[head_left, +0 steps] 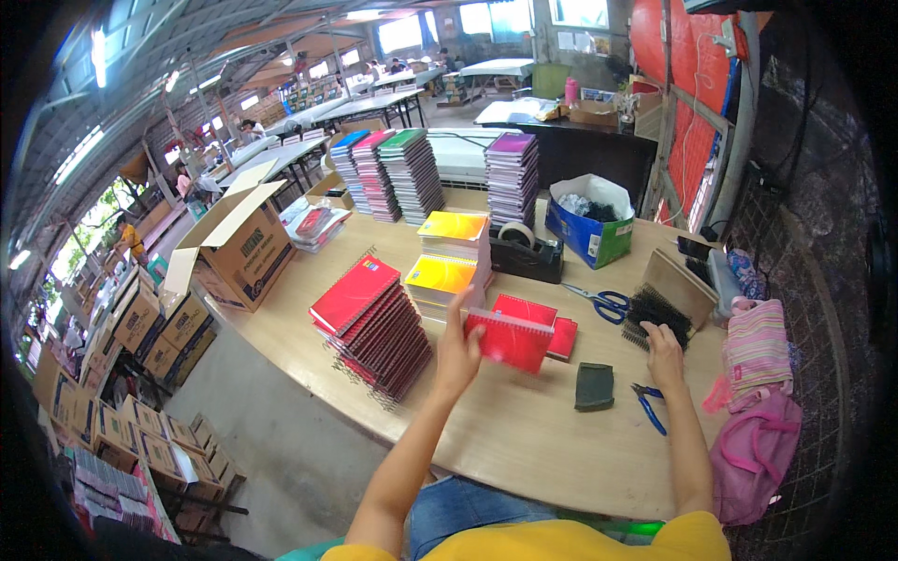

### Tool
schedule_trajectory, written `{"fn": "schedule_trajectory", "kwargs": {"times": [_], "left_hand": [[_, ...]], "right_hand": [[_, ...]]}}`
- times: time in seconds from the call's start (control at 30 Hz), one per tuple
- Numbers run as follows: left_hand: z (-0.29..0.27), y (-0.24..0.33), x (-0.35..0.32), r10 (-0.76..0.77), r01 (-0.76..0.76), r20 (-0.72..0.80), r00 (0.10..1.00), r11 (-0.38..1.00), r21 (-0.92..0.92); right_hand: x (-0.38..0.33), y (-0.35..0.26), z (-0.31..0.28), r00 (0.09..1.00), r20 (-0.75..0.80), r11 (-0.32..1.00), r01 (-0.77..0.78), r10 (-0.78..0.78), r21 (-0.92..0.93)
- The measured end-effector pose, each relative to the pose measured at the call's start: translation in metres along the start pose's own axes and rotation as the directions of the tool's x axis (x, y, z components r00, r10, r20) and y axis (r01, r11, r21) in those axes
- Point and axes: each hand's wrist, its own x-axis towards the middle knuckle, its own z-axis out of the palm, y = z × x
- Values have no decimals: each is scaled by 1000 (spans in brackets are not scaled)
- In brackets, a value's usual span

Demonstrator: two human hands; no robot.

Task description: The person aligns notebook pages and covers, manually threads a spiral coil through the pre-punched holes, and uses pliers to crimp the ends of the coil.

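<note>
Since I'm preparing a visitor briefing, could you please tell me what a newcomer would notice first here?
Probably the stack of red spiral notebooks, left of the left hand, which holds another red notebook. Yellow notebooks stand farther back, and a pink bag is at the right edge of the table.

Premises present as a workshop: metal roof (215,47) with tube lights (99,58), rows of long tables (369,106), stacked cartons (140,313), spiral-bound notebooks (382,337) piled beside a tape dispenser (514,259) on the near worktable (505,435).
</note>
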Motion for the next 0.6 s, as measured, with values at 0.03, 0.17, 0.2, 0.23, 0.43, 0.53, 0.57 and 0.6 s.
{"fn": "schedule_trajectory", "kwargs": {"times": [0.03,0.17,0.2,0.23,0.43,0.53,0.57,0.6], "left_hand": [[-10,-2,-23,44,-47,29,999,989,138],[-31,-20,-98,-113,45,210,971,951,306],[-26,-21,-108,-125,67,173,977,950,304],[-20,-22,-119,-140,93,143,980,952,293],[-8,-26,-121,-182,158,134,974,972,177],[-12,-30,-117,-147,119,142,979,975,187],[-14,-32,-116,-140,109,142,980,973,204],[-13,-28,-114,-157,127,156,975,974,187]], "right_hand": [[1,-11,-6,1000,10,994,25,-26,103],[0,-62,-8,985,162,909,-12,-61,416],[-2,-77,-7,969,239,885,-63,-56,461],[-4,-92,-5,965,250,861,-60,-80,505],[-6,-121,14,892,423,839,-105,-159,535],[-8,-133,7,899,430,808,-190,-85,557],[-8,-136,10,903,418,819,-166,-97,550],[-8,-135,13,909,404,831,-142,-106,538]]}}
